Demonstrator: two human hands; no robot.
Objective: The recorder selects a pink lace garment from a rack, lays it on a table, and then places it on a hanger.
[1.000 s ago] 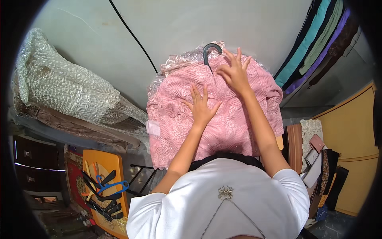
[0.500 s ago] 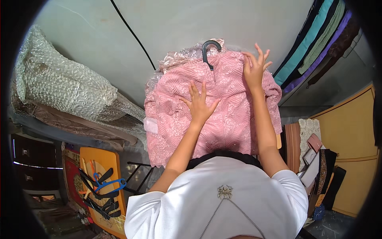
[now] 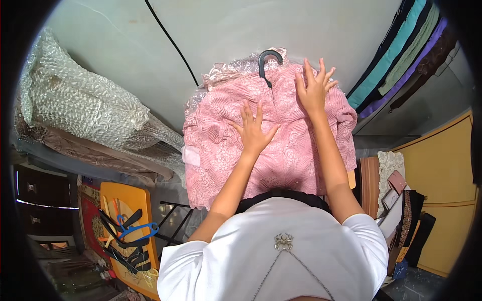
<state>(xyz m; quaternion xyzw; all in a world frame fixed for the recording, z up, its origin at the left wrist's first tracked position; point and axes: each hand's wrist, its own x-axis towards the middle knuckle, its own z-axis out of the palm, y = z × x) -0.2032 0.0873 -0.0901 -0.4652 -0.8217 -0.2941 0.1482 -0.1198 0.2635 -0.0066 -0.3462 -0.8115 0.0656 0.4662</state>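
A pink lace top (image 3: 287,145) lies spread out right in front of the person, with the black hook (image 3: 271,54) of a hanger poking out at its neck. The left hand (image 3: 254,137) is wide open, palm down on the lace, gripping nothing. The right hand (image 3: 315,94) is open too, holding nothing, over the top's right shoulder; whether it touches is hard to tell. This looks like smoothing. The next move seems to need soft, flat palms. Behind the top is shiny, pale cloth (image 3: 228,71), near the grey wall (image 3: 221,25).

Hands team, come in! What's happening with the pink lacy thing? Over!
Left hand open, spread on pink lace garment. Right hand open at its upper right, contact unclear. Black hanger hook juts up at top, left of right hand.
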